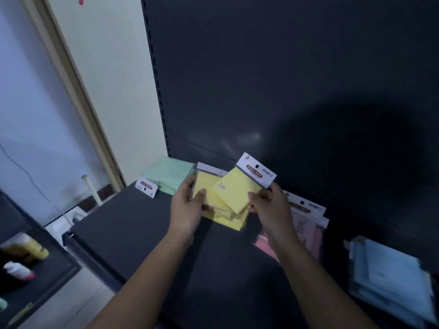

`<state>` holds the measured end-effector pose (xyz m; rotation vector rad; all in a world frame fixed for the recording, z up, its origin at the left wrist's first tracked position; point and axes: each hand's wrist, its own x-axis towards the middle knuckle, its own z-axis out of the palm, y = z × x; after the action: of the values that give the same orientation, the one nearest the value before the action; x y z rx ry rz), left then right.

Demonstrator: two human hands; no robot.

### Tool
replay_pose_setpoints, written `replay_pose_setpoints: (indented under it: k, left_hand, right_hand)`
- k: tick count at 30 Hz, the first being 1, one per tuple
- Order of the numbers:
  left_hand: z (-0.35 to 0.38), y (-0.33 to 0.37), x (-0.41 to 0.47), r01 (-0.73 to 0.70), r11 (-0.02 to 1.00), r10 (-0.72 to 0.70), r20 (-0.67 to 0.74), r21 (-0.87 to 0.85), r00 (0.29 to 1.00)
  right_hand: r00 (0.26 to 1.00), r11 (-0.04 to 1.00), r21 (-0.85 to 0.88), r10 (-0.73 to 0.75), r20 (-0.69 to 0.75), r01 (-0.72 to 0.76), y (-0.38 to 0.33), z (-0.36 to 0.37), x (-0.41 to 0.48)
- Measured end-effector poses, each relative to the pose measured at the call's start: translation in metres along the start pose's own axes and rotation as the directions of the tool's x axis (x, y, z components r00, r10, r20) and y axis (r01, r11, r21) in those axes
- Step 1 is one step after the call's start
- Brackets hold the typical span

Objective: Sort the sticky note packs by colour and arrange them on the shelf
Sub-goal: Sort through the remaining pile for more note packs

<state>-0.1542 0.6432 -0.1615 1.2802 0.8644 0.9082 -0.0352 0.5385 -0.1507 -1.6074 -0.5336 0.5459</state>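
- Left hand [187, 207]: the thumb lies flat on the face of the lower pack [203, 185] and the fingers curl round its left edge. I read it as clamped on that pack.
- Right hand [270, 207]: thumb on top and fingers beneath, pinching the near right corner of the top pack [235, 188].
- Top pack: a square pale-yellow pad in a glossy clear sleeve, with a white header card that has a punched hang hole. It is tilted, header toward the back panel [285, 79], and it overlaps the lower pack.
- Lower pack: same yellow and same sleeve, its header card only partly visible.
- Yellow stack [228, 219]: more sleeved yellow pads with uneven edges, under both held packs, mid-shelf and nearer the back edge.
- Green packs [171, 176]: mint pads piled at the back left corner of the shelf [133, 222]. One header card points toward the left edge.
- Pink packs [306, 224]: just right of the yellow stack, partly behind my right wrist.
- Blue packs [389, 276]: at the right end, toward the front edge. They are blurred, so I can't make out details.
- Shelf: a matt dark flat panel with a straight front lip. Its bare top shows from the front edge up to the yellow stack, and between the green and yellow piles.
- Back panel: smooth dark sheet with a slotted upright along its left edge.
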Motion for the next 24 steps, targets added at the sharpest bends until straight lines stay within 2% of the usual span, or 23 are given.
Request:
replay_pose_setpoints:
  k: [3, 5, 7, 10, 13, 18, 21, 24]
  left_hand:
    - [-0.005, -0.007, 0.024, -0.099, 0.965, 0.076, 0.101, 0.242, 0.992]
    - [-0.008, -0.017, 0.034, -0.228, 0.831, 0.163, 0.17, 0.507, 0.972]
    - [-0.01, -0.025, 0.037, -0.264, 0.733, 0.163, 0.216, 0.626, 0.963]
    - [-0.012, -0.029, 0.039, -0.286, 0.758, 0.149, 0.271, 0.586, 0.951]
    - [-0.014, -0.029, 0.042, -0.27, 0.816, 0.119, 0.309, 0.512, 0.944]
    - [-0.019, -0.02, 0.038, -0.271, 0.868, 0.152, 0.297, 0.415, 0.943]
    - [-0.014, -0.012, 0.03, -0.348, 0.838, 0.225, 0.315, 0.42, 0.922]
    - [0.003, -0.002, 0.011, -0.466, 0.763, 0.331, 0.348, 0.448, 0.877]
  right_hand:
    - [0.995, 0.977, -0.208, 0.026, -0.098, -0.046, 0.011, 0.023, 0.007]
    - [0.989, 0.923, -0.38, 0.001, -0.146, -0.057, 0.017, 0.035, 0.009]
    - [0.99, 0.901, -0.43, -0.004, -0.144, -0.059, 0.02, 0.044, 0.011]
    - [0.994, 0.893, -0.447, 0.009, -0.113, -0.059, 0.021, 0.054, 0.015]
    - [0.993, 0.918, -0.39, 0.022, -0.118, -0.067, 0.019, 0.059, 0.012]
    - [0.988, 0.948, -0.318, -0.037, -0.151, -0.013, 0.016, 0.058, -0.001]
    - [0.979, 0.958, -0.285, -0.092, -0.184, 0.036, 0.009, 0.052, -0.018]
    - [0.968, 0.976, -0.208, -0.118, -0.221, 0.072, 0.0, 0.025, -0.038]
